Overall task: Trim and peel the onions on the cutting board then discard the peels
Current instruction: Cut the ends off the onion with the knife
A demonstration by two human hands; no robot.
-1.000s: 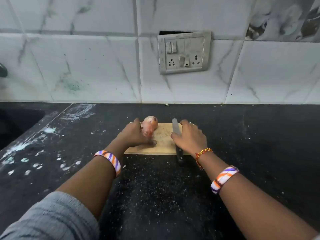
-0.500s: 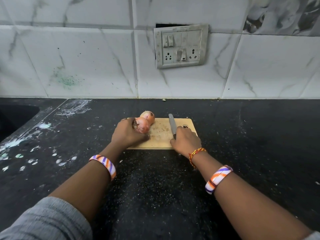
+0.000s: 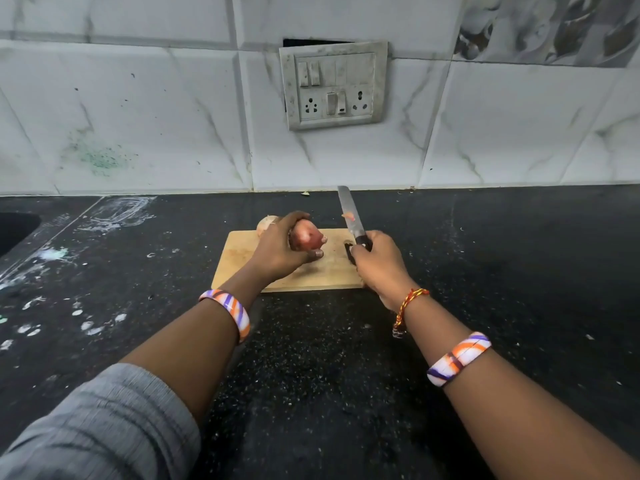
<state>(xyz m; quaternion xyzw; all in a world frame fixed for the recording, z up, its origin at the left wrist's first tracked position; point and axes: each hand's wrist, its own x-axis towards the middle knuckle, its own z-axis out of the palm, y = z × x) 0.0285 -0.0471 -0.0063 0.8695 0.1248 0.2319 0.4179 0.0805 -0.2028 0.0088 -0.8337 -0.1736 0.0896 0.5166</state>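
Partly hidden behind left hand point(image 3: 277, 249) fingers gripping red onion point(image 3: 306, 238): second onion point(image 3: 266, 224); right hand point(image 3: 379, 263) around knife point(image 3: 350, 216).

Grimy switch plate point(image 3: 333, 85) on tiled wall point(image 3: 138, 116) above black counter point(image 3: 502, 258)

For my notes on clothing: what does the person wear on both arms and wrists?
Left arm: a grey ribbed sleeve and a white bangle with orange and purple stripes. Right arm: a similar striped bangle and a red-and-yellow thread bracelet.
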